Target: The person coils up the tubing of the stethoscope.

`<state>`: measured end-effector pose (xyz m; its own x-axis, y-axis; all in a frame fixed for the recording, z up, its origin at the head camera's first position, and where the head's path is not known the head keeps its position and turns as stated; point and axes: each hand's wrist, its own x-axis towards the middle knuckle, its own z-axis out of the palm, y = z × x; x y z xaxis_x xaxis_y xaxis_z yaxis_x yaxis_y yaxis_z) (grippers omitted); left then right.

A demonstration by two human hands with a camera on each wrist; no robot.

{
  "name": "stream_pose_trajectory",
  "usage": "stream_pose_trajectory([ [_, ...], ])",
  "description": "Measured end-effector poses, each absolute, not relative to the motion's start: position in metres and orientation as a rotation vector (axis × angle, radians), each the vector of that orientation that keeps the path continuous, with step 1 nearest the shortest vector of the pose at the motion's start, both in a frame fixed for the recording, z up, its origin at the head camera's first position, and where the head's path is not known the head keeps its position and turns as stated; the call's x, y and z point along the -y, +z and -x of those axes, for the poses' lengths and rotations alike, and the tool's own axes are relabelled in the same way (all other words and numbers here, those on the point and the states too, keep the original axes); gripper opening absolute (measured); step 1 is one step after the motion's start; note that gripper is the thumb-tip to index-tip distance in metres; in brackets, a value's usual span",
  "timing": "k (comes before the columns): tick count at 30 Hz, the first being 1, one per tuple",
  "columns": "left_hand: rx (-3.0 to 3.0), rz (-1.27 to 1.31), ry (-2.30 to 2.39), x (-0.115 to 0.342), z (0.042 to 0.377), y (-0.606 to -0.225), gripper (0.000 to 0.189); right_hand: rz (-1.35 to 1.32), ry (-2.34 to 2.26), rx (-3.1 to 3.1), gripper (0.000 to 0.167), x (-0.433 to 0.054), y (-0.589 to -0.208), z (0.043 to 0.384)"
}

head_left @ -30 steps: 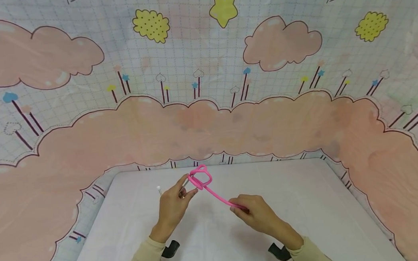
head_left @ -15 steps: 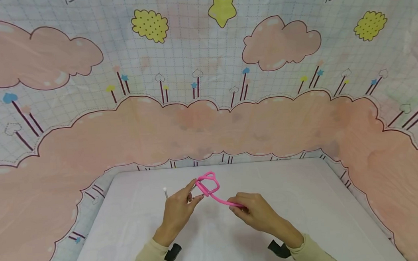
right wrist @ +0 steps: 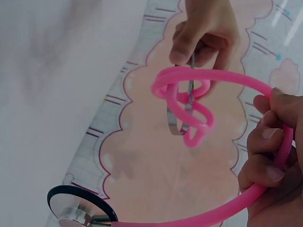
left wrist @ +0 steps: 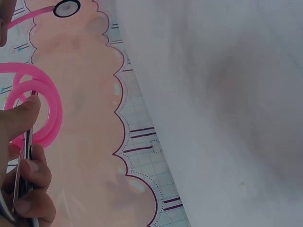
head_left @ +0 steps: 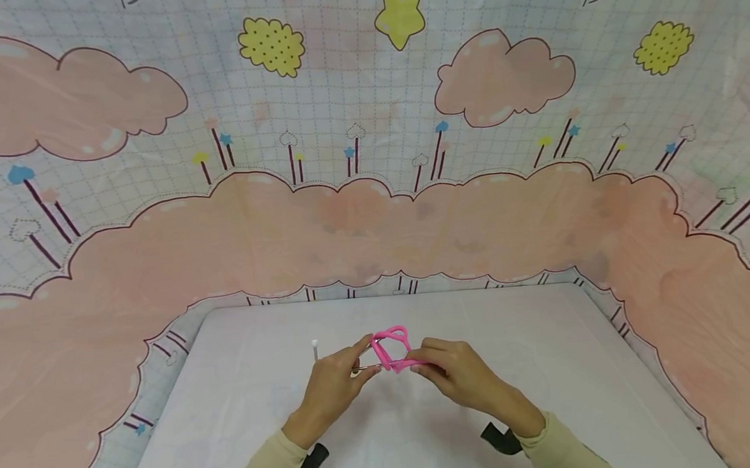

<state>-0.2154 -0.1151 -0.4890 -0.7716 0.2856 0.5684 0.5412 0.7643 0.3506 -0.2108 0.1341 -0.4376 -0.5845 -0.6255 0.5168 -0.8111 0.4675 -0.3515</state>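
Observation:
A stethoscope with pink tubing point(head_left: 400, 333) is held above the white table between both hands. My left hand point(head_left: 335, 383) grips its metal ear tubes point(left wrist: 24, 172), and a white ear tip point(head_left: 314, 343) sticks up behind that hand. In the right wrist view, pink loops point(right wrist: 177, 101) wrap around the metal tubes, whose bent spring end shows through them. My right hand point(head_left: 461, 372) curls around the free run of tubing point(right wrist: 208, 215). The round chest piece point(right wrist: 78, 210), with a dark rim, hangs from that tubing; the right hand hides it in the head view.
A white-covered table point(head_left: 548, 323) lies beneath the hands. Beyond its edges hangs a patterned cloth point(head_left: 349, 228) with clouds and stars. A black strap piece point(head_left: 314, 459) sits at the left wrist and another black piece point(head_left: 501, 439) at the right wrist.
My left hand has moved right and slightly down with the coiled end, up to my right hand, which stays almost in place. The stretch of tubing between the hands has become much shorter.

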Motion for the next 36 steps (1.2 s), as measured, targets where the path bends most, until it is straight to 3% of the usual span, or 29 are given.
stream_pose_trajectory([
  [36,2.442,1.15,-0.653,0.104,0.205,-0.485,0.056,-1.229,0.928,2.613,0.017,-0.145,-0.43,0.242],
])
